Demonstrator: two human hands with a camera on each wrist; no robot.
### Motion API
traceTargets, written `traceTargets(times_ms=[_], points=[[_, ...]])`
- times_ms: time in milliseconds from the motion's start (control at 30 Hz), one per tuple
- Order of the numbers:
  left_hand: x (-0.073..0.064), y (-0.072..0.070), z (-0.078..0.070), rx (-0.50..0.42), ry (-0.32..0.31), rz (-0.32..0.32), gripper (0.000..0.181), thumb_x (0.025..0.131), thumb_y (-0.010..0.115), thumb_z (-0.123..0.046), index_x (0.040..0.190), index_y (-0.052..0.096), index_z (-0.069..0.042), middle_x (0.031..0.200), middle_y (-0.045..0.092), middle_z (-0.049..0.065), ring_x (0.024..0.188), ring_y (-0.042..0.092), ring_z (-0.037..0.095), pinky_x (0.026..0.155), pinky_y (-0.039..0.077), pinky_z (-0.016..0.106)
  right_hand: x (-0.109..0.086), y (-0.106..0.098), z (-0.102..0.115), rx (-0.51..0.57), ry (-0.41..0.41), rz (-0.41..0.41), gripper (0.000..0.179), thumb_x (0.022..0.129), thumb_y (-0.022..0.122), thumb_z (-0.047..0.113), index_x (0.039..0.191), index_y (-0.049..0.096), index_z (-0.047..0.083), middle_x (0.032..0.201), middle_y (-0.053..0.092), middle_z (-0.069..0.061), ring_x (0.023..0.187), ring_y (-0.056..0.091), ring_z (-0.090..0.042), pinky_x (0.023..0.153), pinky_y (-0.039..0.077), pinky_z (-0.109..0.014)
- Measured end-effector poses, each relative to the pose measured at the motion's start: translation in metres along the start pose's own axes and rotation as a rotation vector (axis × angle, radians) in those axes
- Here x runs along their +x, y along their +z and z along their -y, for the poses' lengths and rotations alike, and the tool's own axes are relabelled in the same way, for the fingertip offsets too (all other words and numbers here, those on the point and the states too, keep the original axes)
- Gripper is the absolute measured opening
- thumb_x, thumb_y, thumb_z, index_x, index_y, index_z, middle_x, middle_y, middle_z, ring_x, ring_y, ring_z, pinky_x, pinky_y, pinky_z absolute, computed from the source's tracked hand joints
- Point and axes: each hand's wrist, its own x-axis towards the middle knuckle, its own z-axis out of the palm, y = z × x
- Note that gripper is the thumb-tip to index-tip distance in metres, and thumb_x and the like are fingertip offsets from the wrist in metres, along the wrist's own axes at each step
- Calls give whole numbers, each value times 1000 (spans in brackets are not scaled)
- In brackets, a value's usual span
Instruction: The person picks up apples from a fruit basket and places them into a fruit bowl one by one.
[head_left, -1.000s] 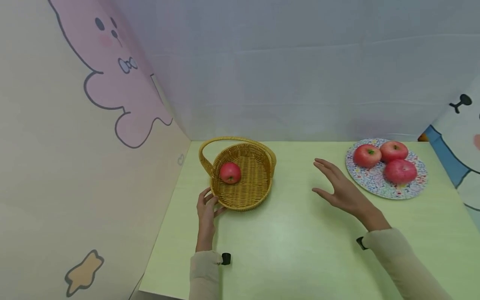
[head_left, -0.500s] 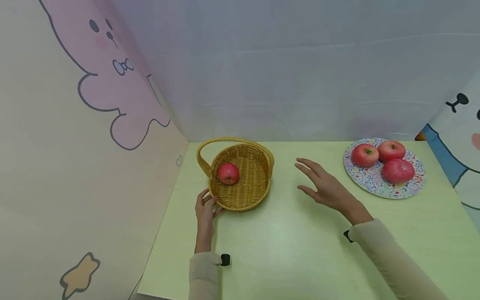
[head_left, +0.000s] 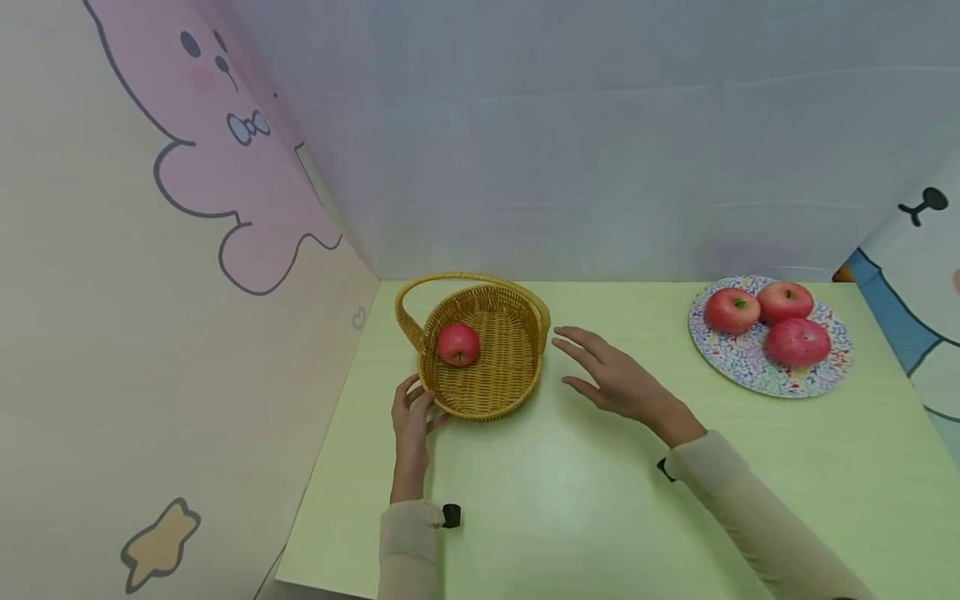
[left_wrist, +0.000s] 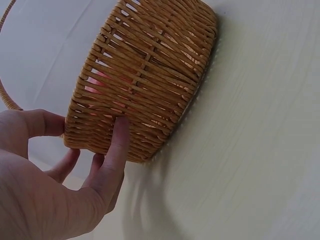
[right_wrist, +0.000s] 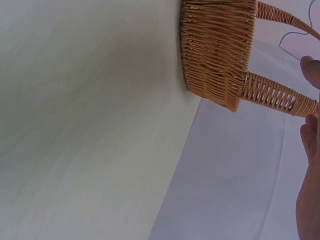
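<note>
A round wicker basket point(head_left: 487, 375) with a tall arched handle point(head_left: 480, 277) stands at the back left of the table. One red apple point(head_left: 458, 344) lies inside it, near the left wall. My left hand point(head_left: 412, 429) holds the basket at its front left. In the left wrist view the thumb point(left_wrist: 117, 150) presses against the woven wall, and a bent finger point(left_wrist: 46, 123) meets the rim. My right hand point(head_left: 618, 382) hovers just right of the basket with fingers extended and nothing in it. Part of that hand point(right_wrist: 310, 165) shows at the right wrist view's edge.
A speckled plate point(head_left: 731, 367) at the back right bears three red apples point(head_left: 798, 342). A pale curtain point(head_left: 600, 167) hangs behind the light green table point(head_left: 555, 517). A wall with cartoon drawings point(head_left: 225, 400) borders the left side.
My right hand has moved left across the table, from near the plate to beside the basket. My left hand stays at the basket, and the apples have not moved.
</note>
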Motion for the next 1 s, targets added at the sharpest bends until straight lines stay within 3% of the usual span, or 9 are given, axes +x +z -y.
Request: traceTargets(times_ms=[333, 567, 833, 1000], points=[[-1, -5, 0, -9, -17, -17, 50, 103, 57, -11, 152, 47, -18, 145, 49, 19, 125, 60, 36, 81, 68, 41, 22, 19, 8, 34, -45, 1, 74, 87, 85, 11, 151, 49, 0, 155, 50, -18, 143, 49, -31, 111, 54, -44], [1, -5, -1, -4, -8, -4, 50, 104, 55, -12, 153, 47, -18, 145, 48, 19, 125, 59, 35, 85, 67, 44, 31, 29, 14, 21, -79, -24, 78, 82, 87, 4, 150, 49, -1, 152, 52, -19, 141, 51, -33, 106, 57, -44], [1, -2, -1, 6, -19, 8, 51, 105, 54, -13, 155, 44, -17, 146, 45, 20, 126, 58, 35, 88, 66, 45, 54, 40, 19, -28, -89, 72, 69, 93, 80, 12, 153, 46, 2, 155, 51, -17, 143, 51, -31, 114, 53, -43], [3, 1, 0, 11, -14, 3, 50, 104, 54, -12, 154, 45, -17, 145, 45, 20, 124, 59, 35, 86, 67, 45, 67, 51, 18, -54, -82, 169, 65, 97, 73, 6, 156, 44, 5, 158, 48, -18, 146, 48, -31, 115, 52, -43]])
